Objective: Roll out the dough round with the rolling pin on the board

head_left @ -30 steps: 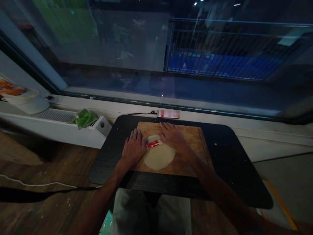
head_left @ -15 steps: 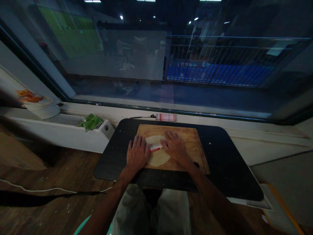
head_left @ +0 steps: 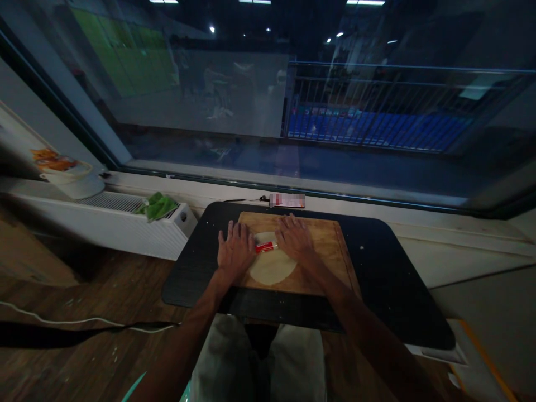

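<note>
A round, flat sheet of dough (head_left: 272,271) lies on a wooden cutting board (head_left: 326,262). Across its far half rests a slim cylinder with a red and white label (head_left: 264,247), whose ends are hidden under my hands. My left hand (head_left: 235,248) is flat over the cylinder's left end, fingers stretched forward and apart. Over the right end lies my right hand (head_left: 294,237), also flat with extended fingers. Neither hand is wrapped round the cylinder.
The board sits on a small black table (head_left: 389,279) against the window ledge. A blurred-out flat device (head_left: 287,200) with a cable stands behind the board. To the left, a green cloth (head_left: 157,206) and a white bucket (head_left: 75,181) rest on the radiator (head_left: 138,234).
Both hands have moved slightly away from me over the dough. The cylinder has turned, so more red shows on its label. More of the dough's near part is uncovered.
</note>
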`<state>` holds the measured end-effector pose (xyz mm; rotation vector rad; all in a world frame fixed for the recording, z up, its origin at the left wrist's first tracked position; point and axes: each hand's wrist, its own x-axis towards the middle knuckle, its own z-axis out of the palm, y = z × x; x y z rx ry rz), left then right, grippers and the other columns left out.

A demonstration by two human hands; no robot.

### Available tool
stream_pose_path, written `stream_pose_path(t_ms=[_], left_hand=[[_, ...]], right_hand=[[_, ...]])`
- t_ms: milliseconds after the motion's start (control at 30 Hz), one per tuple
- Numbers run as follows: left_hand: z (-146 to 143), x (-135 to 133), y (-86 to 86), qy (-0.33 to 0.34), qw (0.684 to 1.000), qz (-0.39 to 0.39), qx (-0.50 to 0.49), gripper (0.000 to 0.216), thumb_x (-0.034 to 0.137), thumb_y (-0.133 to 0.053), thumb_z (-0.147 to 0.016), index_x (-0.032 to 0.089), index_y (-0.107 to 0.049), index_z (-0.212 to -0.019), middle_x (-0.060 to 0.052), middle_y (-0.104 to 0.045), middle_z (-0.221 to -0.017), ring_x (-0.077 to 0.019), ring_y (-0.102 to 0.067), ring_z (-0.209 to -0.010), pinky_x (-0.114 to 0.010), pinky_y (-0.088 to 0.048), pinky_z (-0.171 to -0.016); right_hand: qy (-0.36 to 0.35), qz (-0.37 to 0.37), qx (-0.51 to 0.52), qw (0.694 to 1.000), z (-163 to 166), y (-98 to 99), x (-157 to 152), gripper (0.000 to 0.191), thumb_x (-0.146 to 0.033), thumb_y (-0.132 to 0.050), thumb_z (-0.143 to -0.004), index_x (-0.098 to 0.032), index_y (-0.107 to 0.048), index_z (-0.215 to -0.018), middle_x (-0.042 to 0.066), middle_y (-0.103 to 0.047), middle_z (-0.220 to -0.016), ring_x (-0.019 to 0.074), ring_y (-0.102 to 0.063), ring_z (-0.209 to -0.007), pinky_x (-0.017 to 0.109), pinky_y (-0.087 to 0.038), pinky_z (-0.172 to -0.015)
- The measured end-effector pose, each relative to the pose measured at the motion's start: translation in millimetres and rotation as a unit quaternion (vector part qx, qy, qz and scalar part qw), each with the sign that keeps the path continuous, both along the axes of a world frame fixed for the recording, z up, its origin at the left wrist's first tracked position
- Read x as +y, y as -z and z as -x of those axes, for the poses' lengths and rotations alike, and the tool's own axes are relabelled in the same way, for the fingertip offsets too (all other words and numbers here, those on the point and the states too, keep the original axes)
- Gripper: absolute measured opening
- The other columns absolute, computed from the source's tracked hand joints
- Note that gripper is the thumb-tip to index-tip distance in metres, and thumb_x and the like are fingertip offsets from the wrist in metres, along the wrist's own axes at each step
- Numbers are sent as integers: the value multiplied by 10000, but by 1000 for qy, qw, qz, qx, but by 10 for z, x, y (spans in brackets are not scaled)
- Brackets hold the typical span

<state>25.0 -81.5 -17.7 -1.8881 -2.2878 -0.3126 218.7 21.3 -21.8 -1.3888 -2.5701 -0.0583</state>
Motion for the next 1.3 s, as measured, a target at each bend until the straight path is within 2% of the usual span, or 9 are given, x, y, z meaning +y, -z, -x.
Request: stream_pose_path(t_ms=[200, 367, 500, 600, 800, 933, 1100, 1300], left_hand=[[188, 310, 7, -37, 999, 0, -22, 571, 310, -351, -1127, 89, -594, -1593, -244, -603, -1650, -403, -426, -1659, -697, -400, -1305], [344, 503, 20, -59, 998, -18, -26, 584, 285, -324, -1111, 14, -612, -1541, -306, -626, -1589, -445, -439, -1642, -771, -396, -1272], [400, 556, 27, -62, 997, -29, -24, 576, 280, -311, -1113, 30, -628, -1524, -302, -657, -1547, -445, -451, -1634, -769, -397, -1272], [377, 513, 38, -50, 998, -25, -26, 578, 295, -310, -1122, 35, -615, -1539, -297, -633, -1581, -437, -432, -1649, -738, -399, -1286], [152, 254, 0, -40, 998, 20, -49, 592, 353, -327, -1142, 45, -582, -1579, -274, -612, -1618, -437, -411, -1658, -709, -428, -1275], [-26, 2, -27, 1, 1000, 0, -30, 579, 391, -336, -1157, 89, -633, -1552, -246, -631, -1614, -430, -432, -1648, -688, -391, -1306], [-132, -265, 37, 44, 999, -19, -17, 583, 406, -337, -1165, 121, -637, -1575, -230, -666, -1587, -380, -520, -1601, -606, -438, -1292], [-127, -436, 54, 68, 998, -2, -11, 603, 383, -316, -1170, 46, -624, -1564, -258, -655, -1592, -349, -586, -1547, -478, -487, -1254]], right_hand=[[-2, 32, -26, 999, 210, -83, 323, 608, -505, -354, -1192, -251, -509, -1722, 162, -540, -1729, 368, -418, -1638, 612, -304, -1336], [-24, 73, -38, 996, 411, -140, 581, 620, -538, -289, -1207, -292, -439, -1756, 167, -452, -1789, 377, -325, -1691, 719, -253, -1338], [-28, 94, -20, 995, 507, -142, 683, 610, -534, -257, -1215, -313, -440, -1753, 160, -458, -1783, 363, -318, -1698, 741, -251, -1337], [-26, 74, -11, 997, 471, -120, 647, 600, -518, -278, -1214, -313, -434, -1756, 154, -462, -1783, 353, -321, -1695, 724, -242, -1346], [-15, 44, -17, 999, 224, -96, 298, 602, -510, -327, -1201, -267, -497, -1725, 150, -499, -1763, 352, -389, -1657, 627, -262, -1356], [3, 25, -8, 1000, 22, -97, -58, 598, -451, -316, -1199, -197, -545, -1690, 161, -540, -1731, 342, -427, -1635, 562, -288, -1355], [7, -12, 5, 1000, -256, -20, -530, 590, -372, -307, -1188, -148, -542, -1681, 166, -536, -1734, 342, -436, -1627, 563, -303, -1347], [17, -59, 29, 998, -456, 74, -1050, 594, -362, -335, -1188, -82, -521, -1678, 218, -536, -1720, 361, -444, -1622, 550, -315, -1335]])
